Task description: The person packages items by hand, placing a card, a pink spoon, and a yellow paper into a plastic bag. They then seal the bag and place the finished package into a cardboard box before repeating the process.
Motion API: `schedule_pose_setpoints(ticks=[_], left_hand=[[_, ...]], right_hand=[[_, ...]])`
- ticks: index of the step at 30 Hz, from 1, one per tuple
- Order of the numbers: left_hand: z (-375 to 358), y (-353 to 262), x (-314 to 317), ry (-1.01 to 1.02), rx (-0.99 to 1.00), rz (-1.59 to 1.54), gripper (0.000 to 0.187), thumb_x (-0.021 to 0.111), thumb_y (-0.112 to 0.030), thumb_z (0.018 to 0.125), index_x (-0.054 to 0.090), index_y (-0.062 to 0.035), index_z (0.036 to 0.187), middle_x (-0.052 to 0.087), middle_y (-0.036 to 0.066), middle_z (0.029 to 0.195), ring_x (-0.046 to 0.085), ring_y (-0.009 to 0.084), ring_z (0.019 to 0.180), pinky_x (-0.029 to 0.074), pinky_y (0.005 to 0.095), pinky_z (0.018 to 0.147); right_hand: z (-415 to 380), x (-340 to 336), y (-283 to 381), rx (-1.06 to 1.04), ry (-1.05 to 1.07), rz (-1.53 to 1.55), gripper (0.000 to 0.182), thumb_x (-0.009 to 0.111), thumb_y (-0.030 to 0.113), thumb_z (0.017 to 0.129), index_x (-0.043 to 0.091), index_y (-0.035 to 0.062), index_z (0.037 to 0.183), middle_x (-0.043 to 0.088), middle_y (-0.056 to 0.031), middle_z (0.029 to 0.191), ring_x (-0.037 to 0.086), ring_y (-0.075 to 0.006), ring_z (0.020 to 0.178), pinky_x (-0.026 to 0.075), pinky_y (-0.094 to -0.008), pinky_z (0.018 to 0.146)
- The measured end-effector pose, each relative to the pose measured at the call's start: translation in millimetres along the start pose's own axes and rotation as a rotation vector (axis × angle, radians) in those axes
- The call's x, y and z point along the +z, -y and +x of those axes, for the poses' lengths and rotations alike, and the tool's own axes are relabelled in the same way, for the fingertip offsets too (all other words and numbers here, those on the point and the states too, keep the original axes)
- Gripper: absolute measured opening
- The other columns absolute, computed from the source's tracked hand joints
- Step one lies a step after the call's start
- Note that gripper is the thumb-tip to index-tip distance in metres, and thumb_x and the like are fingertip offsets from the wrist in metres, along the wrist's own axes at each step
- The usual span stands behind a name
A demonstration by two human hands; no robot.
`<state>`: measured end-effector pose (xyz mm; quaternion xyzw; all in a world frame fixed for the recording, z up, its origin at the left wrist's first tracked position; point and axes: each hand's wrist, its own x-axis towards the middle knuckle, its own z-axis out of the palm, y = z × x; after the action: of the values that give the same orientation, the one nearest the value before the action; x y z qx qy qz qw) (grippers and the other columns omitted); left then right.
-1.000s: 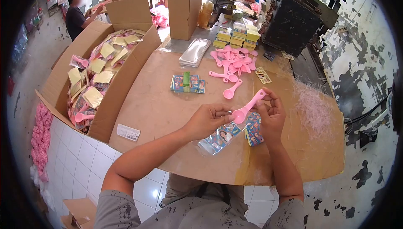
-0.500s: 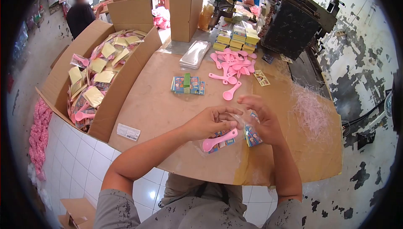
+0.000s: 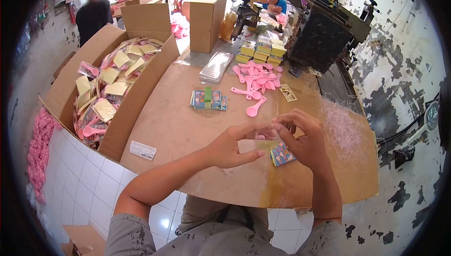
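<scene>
Between my hands hangs a clear plastic bag (image 3: pixel 266 139) with something pink and yellowish inside, partly hidden by my fingers. My right hand (image 3: pixel 302 137) is closed, pinching the bag's upper edge between thumb and fingers. On the bag's other side, my left hand (image 3: pixel 233 147) has its fingers stretched to the edge and its thumb held well apart. Just below my right hand, a small stack of printed cards (image 3: pixel 283 154) lies on the cardboard. Further off are a single pink spoon (image 3: pixel 256 106) and a pile of pink spoons (image 3: pixel 257 77).
A large open carton (image 3: pixel 141 96) full of packed bags stands on the left. Banded cards (image 3: pixel 217 102), clear sleeves (image 3: pixel 216 67) and card stacks (image 3: pixel 263 45) lie across the table. Shredded pink strands (image 3: pixel 345 127) are at right, a black machine (image 3: pixel 319 37) behind. Two other people are partly visible far back.
The pink spoon and cards that lay under my left hand have left the tabletop. A bag with pink and yellowish contents is now raised between my hands. My left thumb has spread away.
</scene>
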<state>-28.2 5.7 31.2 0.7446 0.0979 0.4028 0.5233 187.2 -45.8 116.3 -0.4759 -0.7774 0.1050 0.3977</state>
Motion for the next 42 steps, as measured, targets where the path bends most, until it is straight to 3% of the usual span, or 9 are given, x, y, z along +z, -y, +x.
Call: schedule_pose_setpoints(ticks=[5, 8, 14, 23, 29, 33, 38, 40, 42], left_hand=[[2, 10, 1, -0.032, -0.089, -0.002, 0.042, 0.06, -0.005, 0.105, 0.053, -0.0018, 0.146, 0.071, 0.015, 0.129, 0.071, 0.0157, 0.111, 0.056, 0.0281, 0.093], [2, 8, 3, -0.125, -0.14, -0.064, 0.04, 0.064, -0.009, 0.103, 0.057, -0.0039, 0.142, 0.08, 0.011, 0.099, 0.077, 0.0179, 0.093, 0.058, 0.0302, 0.084], [-3, 8, 2, -0.102, -0.097, 0.14, 0.049, 0.065, -0.006, 0.101, 0.049, 0.0024, 0.147, 0.079, 0.012, 0.098, 0.073, 0.0098, 0.084, 0.057, 0.0276, 0.07], [-6, 21, 9, -0.029, -0.067, 0.408, 0.054, 0.067, -0.01, 0.096, 0.051, -0.003, 0.147, 0.079, 0.014, 0.091, 0.074, 0.0267, 0.066, 0.058, 0.0368, 0.065], [1, 2, 2, 0.043, -0.213, 0.281, 0.052, 0.064, -0.01, 0.102, 0.05, -0.011, 0.152, 0.08, 0.011, 0.095, 0.074, 0.0139, 0.076, 0.057, 0.0315, 0.072], [2, 13, -1, -0.04, -0.259, 0.082, 0.049, 0.061, -0.011, 0.105, 0.049, -0.007, 0.152, 0.08, 0.009, 0.103, 0.071, 0.0076, 0.095, 0.054, 0.0279, 0.083], [5, 17, -3, -0.111, -0.327, -0.203, 0.047, 0.06, -0.007, 0.106, 0.047, -0.0013, 0.151, 0.078, 0.013, 0.111, 0.068, 0.0087, 0.106, 0.053, 0.0264, 0.09], [6, 17, -4, -0.118, -0.298, -0.199, 0.046, 0.058, -0.006, 0.106, 0.047, 0.0008, 0.15, 0.078, 0.013, 0.109, 0.068, 0.0081, 0.105, 0.054, 0.0262, 0.09], [6, 19, -4, -0.134, -0.288, -0.204, 0.045, 0.058, -0.006, 0.107, 0.047, 0.0022, 0.149, 0.078, 0.012, 0.109, 0.069, 0.0083, 0.105, 0.054, 0.0261, 0.091]], right_hand=[[-5, 9, -14, -0.023, -0.036, 0.028, 0.016, 0.076, 0.004, 0.088, 0.074, 0.0022, 0.104, 0.067, -0.0072, 0.085, 0.062, -0.0146, 0.069, 0.048, -0.0292, 0.06], [-5, 21, -16, -0.135, -0.303, -0.081, 0.022, 0.078, 0.004, 0.087, 0.073, 0.005, 0.108, 0.069, -0.008, 0.098, 0.067, -0.0185, 0.082, 0.05, -0.0328, 0.067], [-5, 31, -8, -0.433, -0.187, -0.544, 0.029, 0.079, 0.007, 0.078, 0.071, 0.0084, 0.106, 0.066, -0.0064, 0.111, 0.064, -0.025, 0.111, 0.046, -0.0395, 0.092], [-3, 39, -16, -0.348, -0.014, -0.736, 0.019, 0.072, 0.01, 0.081, 0.065, 0.0063, 0.098, 0.063, -0.0065, 0.099, 0.063, -0.028, 0.102, 0.045, -0.041, 0.095], [-14, -17, -53, 0.235, -0.057, -0.115, 0.008, 0.064, 0.006, 0.088, 0.06, 0.0036, 0.096, 0.059, -0.0093, 0.091, 0.063, -0.0203, 0.09, 0.048, -0.0353, 0.077], [-75, -117, -108, 0.315, 0.129, 0.941, 0.006, 0.059, 0.007, 0.098, 0.059, 0.0022, 0.096, 0.052, -0.0009, 0.068, 0.056, -0.0101, 0.06, 0.045, -0.0245, 0.058], [-111, -167, -190, 0.619, -0.322, 0.082, 0.032, 0.062, 0.002, 0.094, 0.061, 0.0003, 0.127, 0.071, -0.0111, 0.1, 0.071, -0.0239, 0.093, 0.057, -0.038, 0.081], [-154, -172, -233, 0.552, -0.088, -1.006, 0.048, 0.062, -0.001, 0.093, 0.057, 0.0024, 0.141, 0.071, -0.0125, 0.121, 0.069, -0.0276, 0.109, 0.052, -0.0395, 0.098], [-146, -162, -202, 0.274, -0.256, -0.854, 0.053, 0.061, -0.004, 0.091, 0.057, 0.0036, 0.143, 0.07, -0.0141, 0.126, 0.069, -0.0286, 0.112, 0.05, -0.0386, 0.102]])
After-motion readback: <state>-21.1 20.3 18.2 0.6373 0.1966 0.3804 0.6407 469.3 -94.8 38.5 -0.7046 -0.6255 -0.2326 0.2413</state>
